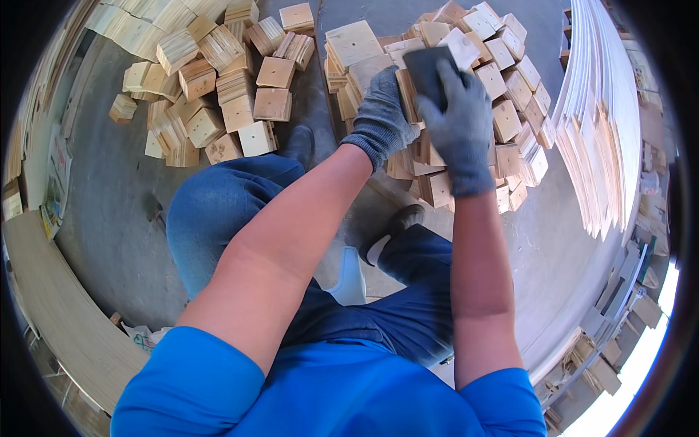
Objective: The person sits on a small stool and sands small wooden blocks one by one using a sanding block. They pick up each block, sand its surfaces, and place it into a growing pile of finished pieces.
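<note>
My left hand (383, 116), in a grey knit glove, is closed round a wooden block (407, 96) that looks like stacked plywood. My right hand (464, 120), gloved the same way and slightly blurred, grips a dark grey flat rectangular pad (425, 71). The pad lies against the block's upper end, and its underside is hidden. Both hands are over a heap of square plywood blocks (502, 120) on the floor. Many of these blocks have a small dark hole in the face.
A second heap of plywood blocks (237, 113) lies at the left. Long thin wooden sheets (593, 138) lean in a row at the right. Between my legs shows a pale blue stool (351, 277). A long board (54, 291) runs along the lower left of the concrete floor (109, 240).
</note>
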Demonstrator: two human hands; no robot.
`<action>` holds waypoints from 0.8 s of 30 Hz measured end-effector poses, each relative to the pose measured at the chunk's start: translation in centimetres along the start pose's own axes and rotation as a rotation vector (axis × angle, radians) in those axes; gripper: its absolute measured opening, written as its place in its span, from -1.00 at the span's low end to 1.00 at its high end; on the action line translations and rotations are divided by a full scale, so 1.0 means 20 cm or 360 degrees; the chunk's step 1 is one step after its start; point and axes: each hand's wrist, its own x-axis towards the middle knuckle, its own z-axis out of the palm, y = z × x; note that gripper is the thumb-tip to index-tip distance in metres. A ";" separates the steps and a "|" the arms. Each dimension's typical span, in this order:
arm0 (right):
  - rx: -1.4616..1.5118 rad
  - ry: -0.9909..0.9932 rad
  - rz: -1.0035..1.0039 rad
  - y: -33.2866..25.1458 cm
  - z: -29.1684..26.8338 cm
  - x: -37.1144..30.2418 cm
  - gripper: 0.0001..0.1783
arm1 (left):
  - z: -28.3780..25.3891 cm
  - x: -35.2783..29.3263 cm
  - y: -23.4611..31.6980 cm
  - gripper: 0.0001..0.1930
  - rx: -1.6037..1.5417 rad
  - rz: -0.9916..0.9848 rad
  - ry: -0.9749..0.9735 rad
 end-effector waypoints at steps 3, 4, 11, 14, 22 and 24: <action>0.0037 -0.0012 -0.0002 -0.03 -0.05 -0.29 -0.17 | 0.01 0.01 -0.02 -0.03 -0.0257 -0.0011 -0.0035; 0.0073 -0.0004 0.0008 -0.04 -0.05 -0.36 -0.16 | 0.00 0.01 -0.01 -0.04 -0.0351 -0.0025 -0.0048; 0.0054 0.0055 -0.0032 -0.04 0.00 -0.26 -0.21 | 0.01 0.02 -0.02 -0.11 -0.0515 -0.0005 -0.0012; 0.0024 0.0157 -0.0007 -0.02 0.07 0.07 -0.34 | 0.01 0.04 0.00 -0.15 -0.0328 0.0037 0.0046; -0.0013 0.0147 -0.0004 -0.04 0.05 0.12 -0.35 | -0.03 0.06 0.04 -0.33 -0.0729 -0.0160 0.0018; 0.0005 0.0081 -0.0013 -0.08 0.00 -0.12 -0.25 | -0.01 0.08 0.04 -0.52 -0.1432 -0.0431 -0.0072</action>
